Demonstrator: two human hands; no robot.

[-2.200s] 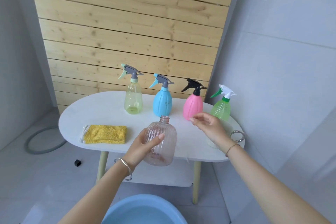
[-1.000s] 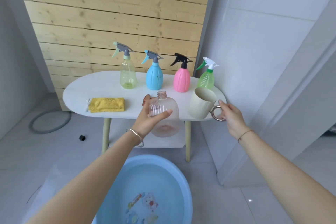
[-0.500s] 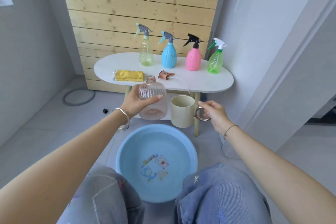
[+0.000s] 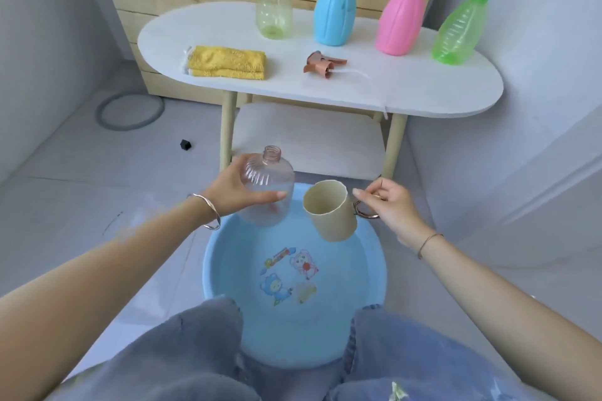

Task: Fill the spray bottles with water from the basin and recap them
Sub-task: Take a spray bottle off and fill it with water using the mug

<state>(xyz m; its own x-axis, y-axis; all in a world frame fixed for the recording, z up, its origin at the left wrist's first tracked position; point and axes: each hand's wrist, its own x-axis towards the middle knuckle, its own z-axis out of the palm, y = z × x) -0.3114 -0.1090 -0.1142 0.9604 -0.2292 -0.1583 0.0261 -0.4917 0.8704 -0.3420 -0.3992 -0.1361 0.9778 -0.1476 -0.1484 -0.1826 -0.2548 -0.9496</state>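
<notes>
At frame centre, the left hand (image 4: 233,190) grips the uncapped clear pink ribbed plastic bottle (image 4: 268,187) over the far rim of the round blue water basin (image 4: 293,286). Beside it, the right hand (image 4: 387,208) pinches the metal handle of a tilted beige cup (image 4: 329,210). The copper trigger cap (image 4: 321,65) lies on the white oval surface (image 4: 423,88) above.

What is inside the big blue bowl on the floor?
Cartoon animal pictures show on the bottom of the basin, seemingly through clear water. The knees cover its near edge, and the pink bottle and beige cup held above hide part of its far side.
</notes>
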